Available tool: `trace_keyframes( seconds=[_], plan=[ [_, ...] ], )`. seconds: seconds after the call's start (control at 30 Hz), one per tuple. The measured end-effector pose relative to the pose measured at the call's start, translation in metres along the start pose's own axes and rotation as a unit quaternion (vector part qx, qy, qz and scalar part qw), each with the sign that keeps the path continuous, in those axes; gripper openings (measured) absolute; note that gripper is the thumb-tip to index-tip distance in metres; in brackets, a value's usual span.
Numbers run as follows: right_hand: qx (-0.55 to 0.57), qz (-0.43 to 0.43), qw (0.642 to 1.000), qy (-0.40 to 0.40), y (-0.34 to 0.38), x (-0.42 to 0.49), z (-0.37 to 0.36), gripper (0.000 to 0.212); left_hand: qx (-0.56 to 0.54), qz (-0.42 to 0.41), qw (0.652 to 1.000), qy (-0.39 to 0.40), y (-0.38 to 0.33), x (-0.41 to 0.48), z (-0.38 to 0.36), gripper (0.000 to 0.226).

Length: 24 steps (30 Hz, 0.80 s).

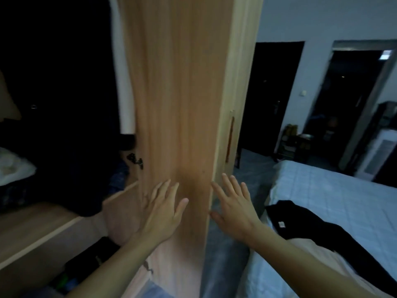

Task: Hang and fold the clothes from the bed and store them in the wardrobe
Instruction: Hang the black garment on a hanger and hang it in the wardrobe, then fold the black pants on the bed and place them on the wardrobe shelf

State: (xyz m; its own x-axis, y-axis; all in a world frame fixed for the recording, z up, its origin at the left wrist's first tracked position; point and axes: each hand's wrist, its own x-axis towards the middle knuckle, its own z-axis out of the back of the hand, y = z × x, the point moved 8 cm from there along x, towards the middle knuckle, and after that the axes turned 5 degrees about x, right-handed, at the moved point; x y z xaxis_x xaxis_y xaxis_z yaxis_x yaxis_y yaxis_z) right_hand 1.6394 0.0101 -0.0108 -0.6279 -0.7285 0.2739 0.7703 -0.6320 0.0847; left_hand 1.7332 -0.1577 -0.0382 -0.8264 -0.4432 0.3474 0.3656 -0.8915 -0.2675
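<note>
My left hand (163, 211) and right hand (234, 207), fingers spread, empty, at the wardrobe door (176, 104); black clothes (311, 229) off right on the bed (333, 190).

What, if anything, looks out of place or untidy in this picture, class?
A black garment lies crumpled and unfolded across the near edge of the bed, with its white label showing. Nothing looks spilled or damaged.

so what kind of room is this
A bedroom, most likely. There is a bed with a pale blue quilted cover, a wooden wardrobe standing open beside it with dark clothes inside, and a black garment lying on the bed.
</note>
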Motion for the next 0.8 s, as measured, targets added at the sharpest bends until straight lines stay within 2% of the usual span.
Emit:
trace_keyframes(
  seconds=[0.23,0.43,0.53,0.8],
  plan=[
    [0.013,-0.096,0.995,0.023,-0.172,-0.117,0.011,0.082,0.007,-0.063,0.995,0.072,-0.188,-0.042,-0.076,0.090],
    [0.015,-0.171,0.985,0.031,-0.282,-0.210,0.017,0.080,0.004,-0.111,0.983,0.145,-0.312,-0.062,-0.130,0.083],
    [0.014,-0.219,0.975,0.018,-0.332,-0.244,0.024,0.080,-0.014,-0.147,0.977,0.156,-0.364,-0.063,-0.148,0.090],
    [0.001,-0.332,0.942,0.045,-0.433,-0.320,0.012,0.080,-0.047,-0.219,0.952,0.209,-0.462,-0.055,-0.226,0.073]
  ],
)
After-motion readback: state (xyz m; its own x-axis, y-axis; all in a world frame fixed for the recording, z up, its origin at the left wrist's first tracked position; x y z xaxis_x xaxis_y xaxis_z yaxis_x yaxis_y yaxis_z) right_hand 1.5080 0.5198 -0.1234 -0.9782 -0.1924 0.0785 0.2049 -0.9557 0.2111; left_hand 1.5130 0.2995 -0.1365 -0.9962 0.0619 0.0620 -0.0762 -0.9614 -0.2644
